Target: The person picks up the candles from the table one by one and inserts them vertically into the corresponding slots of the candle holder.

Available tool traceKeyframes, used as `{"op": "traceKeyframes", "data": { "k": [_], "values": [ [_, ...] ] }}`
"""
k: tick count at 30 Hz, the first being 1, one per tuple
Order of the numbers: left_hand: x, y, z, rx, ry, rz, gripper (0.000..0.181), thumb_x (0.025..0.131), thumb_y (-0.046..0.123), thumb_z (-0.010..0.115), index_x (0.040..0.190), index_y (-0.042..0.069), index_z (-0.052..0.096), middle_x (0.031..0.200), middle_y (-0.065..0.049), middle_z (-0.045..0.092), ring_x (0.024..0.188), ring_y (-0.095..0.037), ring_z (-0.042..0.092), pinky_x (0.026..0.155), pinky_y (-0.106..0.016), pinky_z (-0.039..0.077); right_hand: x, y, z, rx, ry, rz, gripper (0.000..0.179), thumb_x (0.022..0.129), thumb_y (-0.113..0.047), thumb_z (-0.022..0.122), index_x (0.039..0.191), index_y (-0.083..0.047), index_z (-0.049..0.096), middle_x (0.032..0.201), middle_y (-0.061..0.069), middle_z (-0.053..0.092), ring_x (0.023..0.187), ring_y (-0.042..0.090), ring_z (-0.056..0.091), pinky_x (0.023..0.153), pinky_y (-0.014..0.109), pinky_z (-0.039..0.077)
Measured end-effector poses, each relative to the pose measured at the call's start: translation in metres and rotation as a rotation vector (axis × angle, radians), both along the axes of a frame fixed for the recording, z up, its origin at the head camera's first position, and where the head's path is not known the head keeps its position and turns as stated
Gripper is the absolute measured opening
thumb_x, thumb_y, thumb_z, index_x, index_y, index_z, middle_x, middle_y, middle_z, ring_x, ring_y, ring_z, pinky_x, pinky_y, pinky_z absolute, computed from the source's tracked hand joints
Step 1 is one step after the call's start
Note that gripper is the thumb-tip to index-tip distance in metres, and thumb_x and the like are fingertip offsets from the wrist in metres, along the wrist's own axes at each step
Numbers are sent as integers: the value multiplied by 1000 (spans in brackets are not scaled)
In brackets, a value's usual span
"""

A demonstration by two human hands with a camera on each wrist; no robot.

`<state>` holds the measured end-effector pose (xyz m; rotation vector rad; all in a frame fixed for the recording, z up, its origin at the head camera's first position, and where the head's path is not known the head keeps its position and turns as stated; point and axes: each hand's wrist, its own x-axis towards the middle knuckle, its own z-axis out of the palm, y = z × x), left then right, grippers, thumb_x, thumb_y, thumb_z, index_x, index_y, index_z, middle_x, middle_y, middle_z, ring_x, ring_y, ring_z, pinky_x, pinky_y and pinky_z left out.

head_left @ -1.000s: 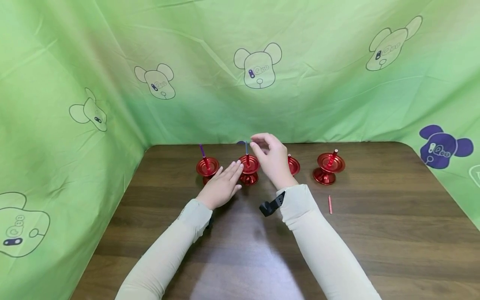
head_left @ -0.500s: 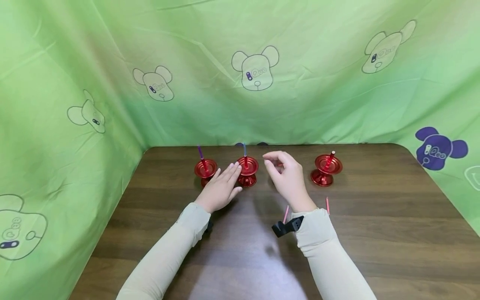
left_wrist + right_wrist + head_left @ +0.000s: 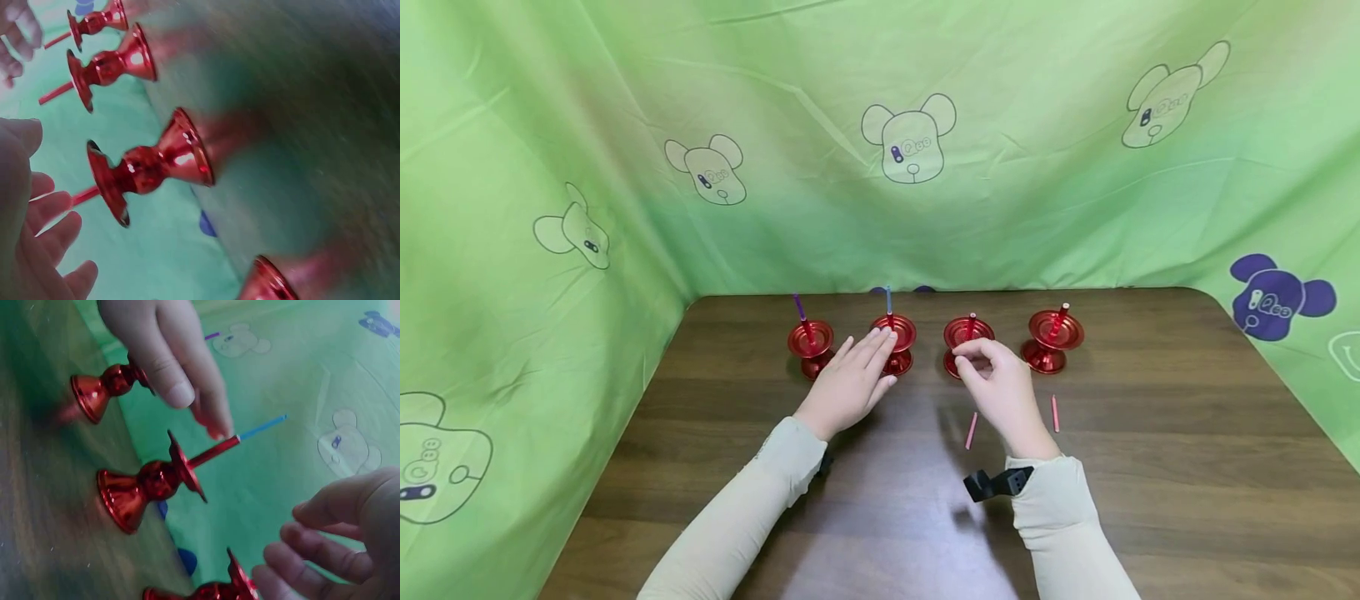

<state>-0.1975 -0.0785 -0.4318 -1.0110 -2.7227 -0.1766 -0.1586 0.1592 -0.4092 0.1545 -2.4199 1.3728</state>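
Note:
Red metal candle holders stand in a row. The leftmost holder point(image 3: 814, 365) bears a thin purple candle point(image 3: 798, 307), and the second holder point(image 3: 898, 363) a blue candle point(image 3: 889, 300). My left hand point(image 3: 846, 385), fingers straight, is at the second holder's red centre tube point(image 3: 214, 453); whether it touches is unclear. My right hand point(image 3: 1003, 393) hovers at the near side of the third holder point(image 3: 958, 332), fingers loosely bent and nothing seen between them. In the right wrist view the right hand point(image 3: 344, 540) is apart from the blue candle.
The fourth holder point(image 3: 1047, 357) stands at the right, its tube without a candle. Two pink candles, a left one point(image 3: 972, 431) and a right one point(image 3: 1055, 414), lie on the wooden table point(image 3: 1150, 483) by the right hand. Green patterned cloth point(image 3: 820, 217) walls the back and sides.
My right hand has moved away from the blue candle, rightward and nearer to me, uncovering the third holder and the left pink candle. The left hand has shifted slightly right over the second holder's front.

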Motion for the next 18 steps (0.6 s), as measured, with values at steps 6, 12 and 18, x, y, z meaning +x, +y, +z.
{"op": "traceKeyframes", "data": {
  "k": [6, 12, 18],
  "values": [
    [2, 12, 6, 0, 42, -47, 60, 107, 36, 51, 157, 7, 37, 161, -7, 39, 150, -22, 33, 122, -46, 26, 5, 14, -9, 40, -108, -34, 11, 93, -5, 68, 101, -1, 74, 94, 14, 73, 84, 26, 70, 75, 16, 52],
    [0, 28, 13, -14, 49, -77, 59, 108, 37, 49, 157, 7, 36, 162, -7, 36, 151, -22, 30, 122, -43, 25, 8, 27, -17, 110, -157, -65, 11, 92, -7, 69, 100, -2, 74, 90, 13, 74, 85, 30, 73, 79, 34, 55],
    [-2, 46, 9, -54, 4, -57, 60, 108, 39, 46, 159, 10, 34, 163, -5, 34, 152, -20, 26, 123, -43, 24, 12, 35, -24, 174, -252, -58, 15, 90, -9, 70, 101, 0, 72, 89, 14, 75, 85, 31, 74, 78, 42, 53]
  ]
}}
